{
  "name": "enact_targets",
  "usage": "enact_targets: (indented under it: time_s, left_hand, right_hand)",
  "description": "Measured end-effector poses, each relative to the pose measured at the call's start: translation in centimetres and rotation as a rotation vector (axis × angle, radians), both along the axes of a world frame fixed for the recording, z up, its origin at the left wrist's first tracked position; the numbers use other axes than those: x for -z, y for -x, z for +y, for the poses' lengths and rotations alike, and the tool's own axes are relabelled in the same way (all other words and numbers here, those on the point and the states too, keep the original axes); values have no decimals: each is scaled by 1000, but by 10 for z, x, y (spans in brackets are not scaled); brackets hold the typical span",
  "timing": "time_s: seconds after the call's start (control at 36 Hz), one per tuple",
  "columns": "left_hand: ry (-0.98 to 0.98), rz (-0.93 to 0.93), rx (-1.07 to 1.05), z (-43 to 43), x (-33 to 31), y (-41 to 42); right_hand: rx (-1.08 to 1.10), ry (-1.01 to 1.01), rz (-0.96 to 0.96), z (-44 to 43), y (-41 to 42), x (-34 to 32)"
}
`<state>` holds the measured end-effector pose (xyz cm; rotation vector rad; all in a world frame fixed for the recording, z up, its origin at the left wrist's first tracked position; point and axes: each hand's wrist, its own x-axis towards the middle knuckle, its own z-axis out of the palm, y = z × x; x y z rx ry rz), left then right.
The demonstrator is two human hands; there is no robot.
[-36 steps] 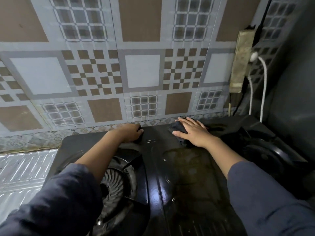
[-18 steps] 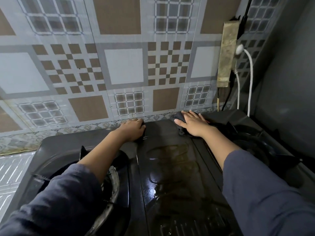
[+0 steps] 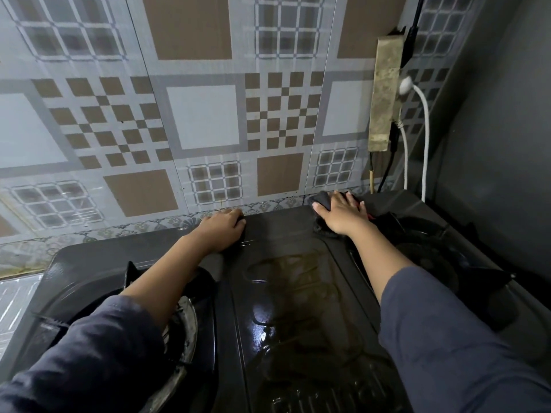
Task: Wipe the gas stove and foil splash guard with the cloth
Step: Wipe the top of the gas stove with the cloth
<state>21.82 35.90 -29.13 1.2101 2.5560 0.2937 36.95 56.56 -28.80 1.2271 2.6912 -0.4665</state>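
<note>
The black gas stove (image 3: 286,293) fills the lower view, its middle panel wet and glossy. Behind it rises the patterned foil splash guard (image 3: 202,114). My right hand (image 3: 343,217) presses flat, fingers straight, on a dark cloth (image 3: 322,201) at the stove's rear edge, just left of the right burner (image 3: 432,257). My left hand (image 3: 222,231) sits at the rear edge near the middle, fingers curled over the edge. The left burner (image 3: 185,323) is partly hidden under my left forearm.
A grimy power strip (image 3: 384,96) hangs on the wall at the right, with a white cable (image 3: 425,138) and black leads dropping behind the stove. A dark wall (image 3: 501,144) closes the right side. Ribbed shiny foil (image 3: 18,302) covers the counter at the left.
My right hand has slid the cloth to the right along the stove's rear edge, toward the right burner. My left hand has stayed on the rear edge. The view has shifted.
</note>
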Motion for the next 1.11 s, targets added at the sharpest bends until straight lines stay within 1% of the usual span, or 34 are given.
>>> enact_targets:
  time_s: [0.11, 0.39, 0.69, 0.83, 1.11]
  left_hand:
    - [-3, 14, -3, 0, 2, -1]
    - [-14, 5, -12, -1, 5, 0]
    - [-51, 36, -18, -5, 4, -8]
    - [-53, 34, -3, -8, 5, -7]
    - [-43, 23, -4, -7, 6, -5]
  right_hand:
    - [72, -5, -6, -4, 2, 0]
    - [338, -7, -39, -22, 14, -3]
    - [477, 5, 23, -49, 25, -4]
    - [504, 7, 42, -62, 27, -3]
    - [421, 1, 2, -62, 24, -3]
